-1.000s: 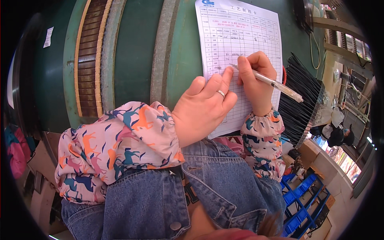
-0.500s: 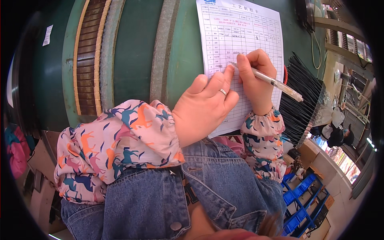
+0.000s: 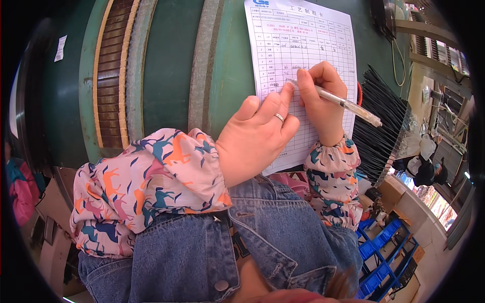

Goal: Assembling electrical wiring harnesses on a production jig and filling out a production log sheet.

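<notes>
A printed paper form [image 3: 307,30] with a ruled table and some handwriting lies on the green work surface. My right hand [image 3: 323,98] grips a clear-barrelled pen [image 3: 356,108], its tip down on the form's rows. My left hand [image 3: 260,134], with a ring on one finger, rests across the form's left edge and holds nothing. One of its fingers reaches out close to the pen tip, while others are partly bent. Both forearms wear sleeves patterned with orange, teal and mauve animals.
A bundle of thin black cables [image 3: 376,121] lies right of the form. On the left runs a brown slatted conveyor track [image 3: 109,76] between metal rails [image 3: 203,60]. A small white label [image 3: 60,48] is further left. Blue racks [image 3: 379,252] stand at the lower right.
The form and both hands appear shifted slightly left in view. The pen tip stays on nearly the same row, and the grip on the pen is the same.
</notes>
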### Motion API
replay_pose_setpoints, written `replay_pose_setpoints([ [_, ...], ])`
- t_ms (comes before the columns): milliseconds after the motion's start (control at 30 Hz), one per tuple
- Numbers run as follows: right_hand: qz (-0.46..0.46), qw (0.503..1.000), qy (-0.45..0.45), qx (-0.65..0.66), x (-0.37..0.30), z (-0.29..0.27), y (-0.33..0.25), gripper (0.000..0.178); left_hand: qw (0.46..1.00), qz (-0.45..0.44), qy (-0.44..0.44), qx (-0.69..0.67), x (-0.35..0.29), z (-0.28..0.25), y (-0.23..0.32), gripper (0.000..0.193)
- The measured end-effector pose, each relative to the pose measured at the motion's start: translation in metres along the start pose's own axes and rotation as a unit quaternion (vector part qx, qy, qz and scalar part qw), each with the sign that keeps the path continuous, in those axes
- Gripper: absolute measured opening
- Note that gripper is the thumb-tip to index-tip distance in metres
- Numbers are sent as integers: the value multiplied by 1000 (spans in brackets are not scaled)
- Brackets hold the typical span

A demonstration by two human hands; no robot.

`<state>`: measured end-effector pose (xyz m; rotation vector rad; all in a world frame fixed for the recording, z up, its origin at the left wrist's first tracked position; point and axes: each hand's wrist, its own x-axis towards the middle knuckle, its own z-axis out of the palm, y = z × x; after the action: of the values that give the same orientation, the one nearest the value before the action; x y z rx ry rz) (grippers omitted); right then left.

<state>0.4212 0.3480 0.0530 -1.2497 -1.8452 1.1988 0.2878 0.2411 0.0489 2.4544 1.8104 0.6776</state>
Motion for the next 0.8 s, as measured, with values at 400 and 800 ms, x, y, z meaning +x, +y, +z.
replay_pose_setpoints([
  [400, 8, 1000, 13, -7, 1, 2, -1, 21, 1000, -1, -4, 2, 1, -2, -1, 10],
  [800, 50, 993, 53, 92, -3, -36, 1, 19, 1000, 14, -15, 2, -1, 0, -4, 16],
])
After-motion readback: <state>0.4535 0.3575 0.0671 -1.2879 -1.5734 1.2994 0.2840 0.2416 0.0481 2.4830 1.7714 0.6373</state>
